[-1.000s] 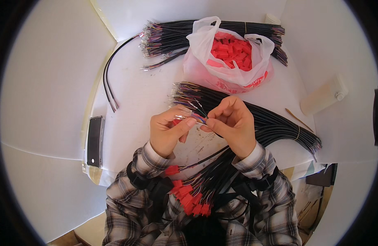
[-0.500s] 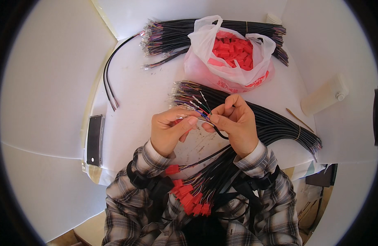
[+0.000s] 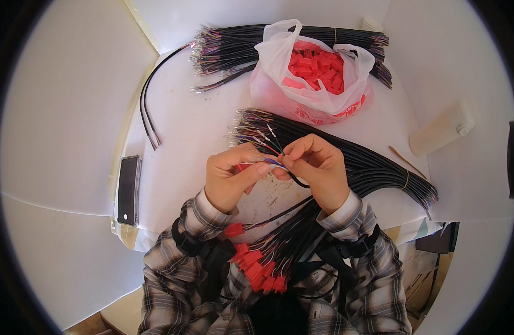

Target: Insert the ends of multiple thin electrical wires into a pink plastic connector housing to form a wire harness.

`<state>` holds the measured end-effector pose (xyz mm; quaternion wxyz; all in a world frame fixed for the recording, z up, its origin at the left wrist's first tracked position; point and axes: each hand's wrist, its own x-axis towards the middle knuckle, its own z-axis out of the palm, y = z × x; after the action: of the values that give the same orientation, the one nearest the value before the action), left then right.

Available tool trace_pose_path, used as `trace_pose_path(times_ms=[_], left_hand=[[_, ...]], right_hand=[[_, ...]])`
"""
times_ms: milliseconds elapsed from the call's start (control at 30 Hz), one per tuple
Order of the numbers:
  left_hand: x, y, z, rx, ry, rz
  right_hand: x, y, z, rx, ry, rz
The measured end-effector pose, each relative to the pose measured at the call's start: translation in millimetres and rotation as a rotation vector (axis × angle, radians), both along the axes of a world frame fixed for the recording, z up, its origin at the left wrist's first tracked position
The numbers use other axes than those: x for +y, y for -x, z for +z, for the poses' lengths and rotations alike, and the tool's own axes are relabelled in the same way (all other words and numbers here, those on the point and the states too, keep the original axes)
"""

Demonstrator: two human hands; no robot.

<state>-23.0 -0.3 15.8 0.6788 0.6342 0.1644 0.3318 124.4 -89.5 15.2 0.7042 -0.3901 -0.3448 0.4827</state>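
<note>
In the middle of the table, my left hand (image 3: 229, 174) is closed in a pinch on a small red connector (image 3: 242, 166), mostly covered by its fingers. Beside it, my right hand (image 3: 323, 174) grips the stripped end of a black cable (image 3: 299, 182) between thumb and forefinger. Thin coloured wires (image 3: 275, 146) fan out of that end. Red and green ones with metal terminals point up and away, while blue and white ones run toward my left fingertips. Below my hands, a bunch of black cables with red connectors (image 3: 260, 271) on their ends lies against my lap.
Behind my hands stretches a tied bundle of black cables (image 3: 374, 159). A white plastic bag (image 3: 274, 84) of red connectors stands farther back, before another cable bundle (image 3: 234, 47). A phone (image 3: 128, 190) lies at left; a cream bottle (image 3: 441, 128) is at right.
My right hand has shifted slightly down and left, nearer my left hand. The blue and white wires now lie straighter toward the left fingertips, apart from the red and green ones.
</note>
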Motion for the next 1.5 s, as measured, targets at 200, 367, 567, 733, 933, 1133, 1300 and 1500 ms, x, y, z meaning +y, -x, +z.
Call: trace_pose_path(times_ms=[200, 367, 567, 733, 933, 1133, 1300, 1500], left_hand=[[-0.3, 0.5, -0.8, -0.001, 0.006, 0.029], [0.3, 0.9, -2.5, 0.030, 0.025, 0.079], [-0.3, 0.5, 1.2, 0.075, 0.027, 0.099], [-0.3, -1.2, -0.6, 0.093, 0.077, 0.089], [-1.6, 0.1, -1.1, 0.065, 0.056, 0.104], [-1.1, 0.4, 1.5, 0.074, 0.019, 0.090], [1.0, -1.6, 1.2, 0.016, -0.387, 0.157], [0.1, -2.5, 1.0, 0.077, -0.548, 0.323]], right_hand=[[0.4, 2.6, -2.0, -0.048, -0.007, 0.033], [-1.3, 3.5, -0.1, -0.110, 0.019, 0.015], [-0.1, 3.2, 0.7, -0.056, 0.009, 0.025], [-0.4, 2.7, -1.6, 0.002, -0.010, 0.011], [0.0, 5.6, -0.1, 0.030, -0.023, 0.022], [1.3, 5.9, -1.3, 0.000, -0.036, -0.005], [0.6, 2.7, -3.2, -0.107, 0.025, 0.006], [2.0, 9.9, -1.0, -0.520, -0.100, -0.137]])
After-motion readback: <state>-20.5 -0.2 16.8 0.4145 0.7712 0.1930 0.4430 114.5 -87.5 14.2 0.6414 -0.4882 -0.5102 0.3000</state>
